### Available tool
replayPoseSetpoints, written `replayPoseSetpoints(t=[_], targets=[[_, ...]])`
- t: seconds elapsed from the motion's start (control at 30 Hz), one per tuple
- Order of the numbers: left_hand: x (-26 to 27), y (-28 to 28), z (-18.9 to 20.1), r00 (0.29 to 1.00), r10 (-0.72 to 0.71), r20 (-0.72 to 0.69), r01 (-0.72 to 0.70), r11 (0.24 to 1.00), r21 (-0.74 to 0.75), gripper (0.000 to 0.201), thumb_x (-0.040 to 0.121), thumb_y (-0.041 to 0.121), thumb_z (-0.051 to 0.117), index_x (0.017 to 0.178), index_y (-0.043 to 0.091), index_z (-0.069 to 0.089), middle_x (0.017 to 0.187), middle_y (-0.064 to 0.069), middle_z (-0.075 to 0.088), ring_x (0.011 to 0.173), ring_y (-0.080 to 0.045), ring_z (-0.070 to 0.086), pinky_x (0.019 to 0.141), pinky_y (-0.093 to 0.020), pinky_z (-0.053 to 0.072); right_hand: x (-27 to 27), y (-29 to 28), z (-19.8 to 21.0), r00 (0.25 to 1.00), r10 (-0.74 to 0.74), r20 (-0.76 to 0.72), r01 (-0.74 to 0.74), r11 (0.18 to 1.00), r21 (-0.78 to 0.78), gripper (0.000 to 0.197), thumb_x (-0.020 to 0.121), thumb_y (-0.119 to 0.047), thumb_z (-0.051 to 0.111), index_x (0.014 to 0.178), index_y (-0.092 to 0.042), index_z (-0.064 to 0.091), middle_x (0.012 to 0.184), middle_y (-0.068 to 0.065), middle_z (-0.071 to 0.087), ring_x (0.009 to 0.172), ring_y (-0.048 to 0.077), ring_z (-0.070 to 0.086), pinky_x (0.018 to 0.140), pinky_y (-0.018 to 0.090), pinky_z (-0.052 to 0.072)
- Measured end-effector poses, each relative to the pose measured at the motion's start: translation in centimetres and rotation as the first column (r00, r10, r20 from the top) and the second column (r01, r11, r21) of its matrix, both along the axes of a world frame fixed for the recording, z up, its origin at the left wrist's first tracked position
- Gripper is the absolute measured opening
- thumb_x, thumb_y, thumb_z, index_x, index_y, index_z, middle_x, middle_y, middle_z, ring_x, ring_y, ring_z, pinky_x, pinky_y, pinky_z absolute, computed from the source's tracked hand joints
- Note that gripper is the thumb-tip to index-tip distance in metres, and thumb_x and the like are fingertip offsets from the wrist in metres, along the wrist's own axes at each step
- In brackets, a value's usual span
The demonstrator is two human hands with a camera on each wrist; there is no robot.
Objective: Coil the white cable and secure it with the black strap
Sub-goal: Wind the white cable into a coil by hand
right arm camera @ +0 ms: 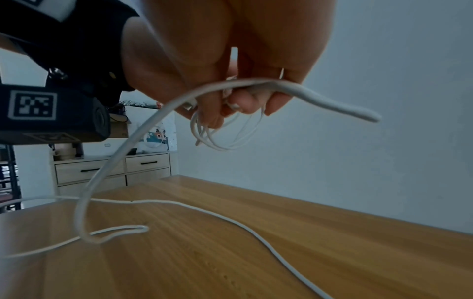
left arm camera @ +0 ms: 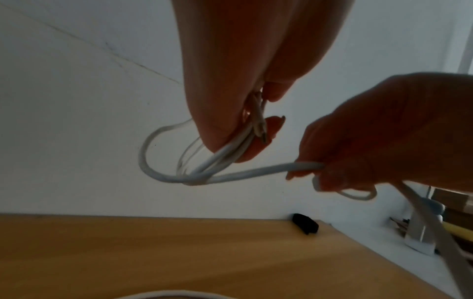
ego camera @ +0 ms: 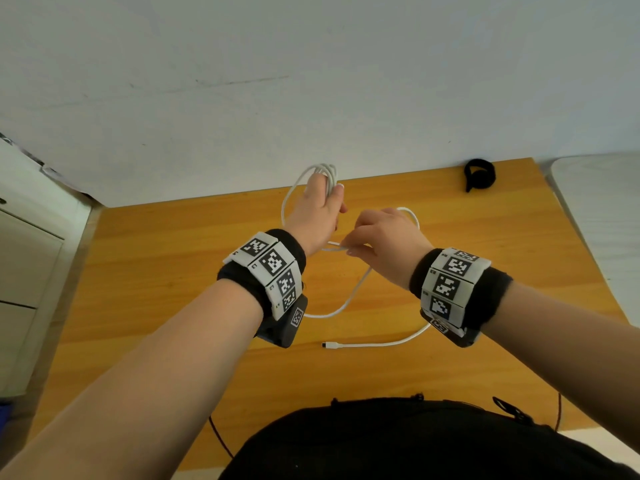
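My left hand (ego camera: 329, 195) is raised over the far part of the wooden table (ego camera: 166, 271) and grips several loops of the white cable (ego camera: 349, 296). In the left wrist view the coil (left arm camera: 194, 165) hangs under the curled fingers (left arm camera: 220, 131). My right hand (ego camera: 353, 247), just right of the left, pinches the running length of cable; the right wrist view shows that cable (right arm camera: 143, 133) passing through its fingers (right arm camera: 243, 101). The loose tail lies on the table and ends in a connector (ego camera: 324, 345). The black strap (ego camera: 479, 174) lies curled at the far right by the wall, untouched.
A pale drawer cabinet (ego camera: 27, 265) stands left of the table. A white surface (ego camera: 595, 209) adjoins the table's right edge. The wall (ego camera: 311, 81) runs along the far edge. My dark-clothed torso (ego camera: 415, 445) is at the near edge.
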State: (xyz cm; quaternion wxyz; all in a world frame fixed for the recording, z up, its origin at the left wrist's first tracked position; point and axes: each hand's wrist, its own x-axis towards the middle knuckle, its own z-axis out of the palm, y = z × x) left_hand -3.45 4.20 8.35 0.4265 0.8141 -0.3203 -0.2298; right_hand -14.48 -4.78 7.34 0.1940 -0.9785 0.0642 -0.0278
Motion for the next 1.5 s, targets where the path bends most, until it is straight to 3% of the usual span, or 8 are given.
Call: replayPoseSetpoints(t=[0.13, 0.27, 0.5, 0.67, 0.97, 1.17, 1.3, 1.5], targets=[[-0.3, -0.1, -0.3, 0.999, -0.031, -0.025, 0.033, 0.997, 0.072, 0.016, 0.1, 0.029, 0.032, 0.099, 0.013, 0.037, 0.081, 0.0, 0.057, 0.062, -0.013, 0.061, 0.066, -0.033, 0.055, -0.1, -0.1, 0.0, 0.986, 0.012, 0.164, -0.007, 1.0, -0.029, 0.007, 0.065, -0.016, 0.076, 0.069, -0.014, 0.071, 0.066, 0.003, 0.066, 0.063, 0.026, 0.064, 0.078, 0.041, 0.049], [-0.5, 0.1, -0.1, 0.991, -0.076, 0.113, 0.051, 0.977, 0.205, 0.022, 0.101, 0.031, 0.029, 0.094, 0.012, 0.035, 0.071, 0.004, 0.051, 0.04, -0.002, 0.056, 0.041, -0.01, 0.038, 0.0, -0.4, 0.4, 0.971, -0.029, 0.236, 0.039, 0.998, -0.039, 0.016, 0.068, -0.028, 0.072, 0.067, -0.015, 0.064, 0.064, -0.002, 0.065, 0.06, 0.022, 0.062, 0.083, 0.039, 0.046], [-0.2, 0.2, -0.5, 0.978, -0.096, 0.184, 0.047, 0.965, 0.258, 0.021, 0.101, 0.031, 0.028, 0.098, 0.013, 0.039, 0.085, -0.007, 0.065, 0.053, -0.007, 0.052, 0.046, -0.013, 0.034, -0.2, -1.4, 0.4, 0.99, -0.131, 0.059, 0.136, 0.987, -0.085, 0.033, 0.074, -0.036, 0.072, 0.1, -0.017, 0.065, 0.102, 0.004, 0.061, 0.101, 0.027, 0.054, 0.083, 0.037, 0.042], [0.1, 0.1, -0.1, 0.996, -0.023, 0.085, 0.006, 0.981, 0.193, 0.017, 0.102, 0.028, 0.03, 0.096, 0.014, 0.038, 0.072, 0.002, 0.055, 0.054, -0.008, 0.049, 0.05, -0.019, 0.034, -0.2, -2.1, 0.4, 0.929, -0.321, -0.183, 0.342, 0.935, 0.092, 0.033, 0.085, -0.027, 0.062, 0.115, -0.018, 0.051, 0.093, 0.001, 0.063, 0.084, 0.023, 0.061, 0.072, 0.038, 0.055], [-0.2, 1.1, 0.2, 0.975, -0.208, -0.078, 0.222, 0.912, 0.346, 0.038, 0.093, 0.051, 0.043, 0.09, 0.015, 0.056, 0.07, 0.004, 0.049, 0.06, -0.012, 0.045, 0.059, -0.028, 0.036, 0.7, -4.2, 0.9, 0.822, -0.57, 0.003, 0.46, 0.667, 0.586, 0.015, 0.093, -0.001, 0.044, 0.096, -0.013, 0.052, 0.091, 0.009, 0.063, 0.073, 0.02, 0.069, 0.061, 0.023, 0.057], [0.2, 1.1, 0.6, 0.961, -0.187, -0.206, 0.237, 0.937, 0.257, 0.032, 0.097, 0.041, 0.042, 0.084, 0.017, 0.058, 0.062, 0.006, 0.041, 0.05, -0.01, 0.036, 0.05, -0.022, 0.031, 1.0, -6.4, 0.4, 0.768, -0.639, 0.056, 0.506, 0.657, 0.559, 0.013, 0.093, -0.005, 0.046, 0.094, -0.017, 0.051, 0.092, 0.0, 0.066, 0.058, 0.009, 0.056, 0.06, 0.024, 0.048], [0.9, 1.2, 1.1, 0.841, -0.058, -0.539, 0.063, 0.998, -0.01, 0.036, 0.097, 0.042, 0.041, 0.074, 0.016, 0.051, 0.049, 0.01, 0.031, 0.039, -0.008, 0.025, 0.042, -0.02, 0.027, 0.8, -7.4, -0.8, 0.767, -0.642, 0.028, 0.557, 0.686, 0.468, 0.02, 0.094, -0.006, 0.045, 0.107, -0.012, 0.06, 0.096, 0.004, 0.07, 0.061, 0.003, 0.049, 0.066, 0.026, 0.042], [1.3, 0.8, 2.5, 0.601, -0.034, -0.799, -0.164, 0.973, -0.165, 0.042, 0.098, 0.046, 0.034, 0.068, 0.019, 0.046, 0.041, 0.01, 0.028, 0.032, -0.004, 0.021, 0.039, -0.018, 0.025, 0.4, -6.5, -2.2, 0.811, -0.56, -0.17, 0.583, 0.747, 0.321, 0.027, 0.096, -0.012, 0.045, 0.114, -0.012, 0.065, 0.106, 0.011, 0.07, 0.086, 0.021, 0.058, 0.061, 0.022, 0.043]])
